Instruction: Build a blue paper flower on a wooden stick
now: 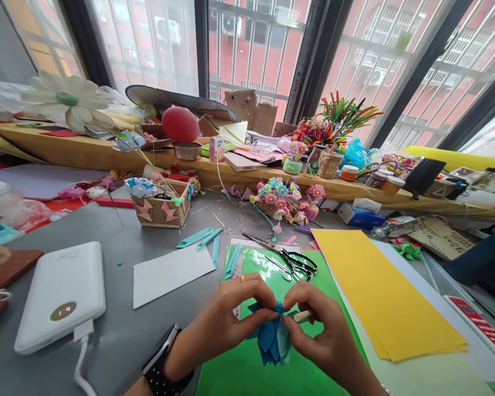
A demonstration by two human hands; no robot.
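A blue paper flower [272,340] with layered pointed petals hangs below my fingertips, over the green folder [226,363]. My left hand [231,308], with a ring and a watch at the wrist, pinches its narrow top from the left. On the other side, thumb and forefinger of my right hand [325,324] press at the same spot. A short pale stick [302,315] pokes out between my right fingers; its other end is hidden. Scissors [299,261] and a smaller pair of scissors [284,269] lie beyond my hands. Folded light-blue paper strips [196,237] rest by a white paper sheet [173,275].
At left a white power bank [64,297] has a cable plugged in. Yellow paper sheets [379,291] lie at right. Behind stand a decorated cardboard box [163,212] and a bunch of crocheted-looking flowers [280,198]. A cluttered ledge [214,170] runs below the windows.
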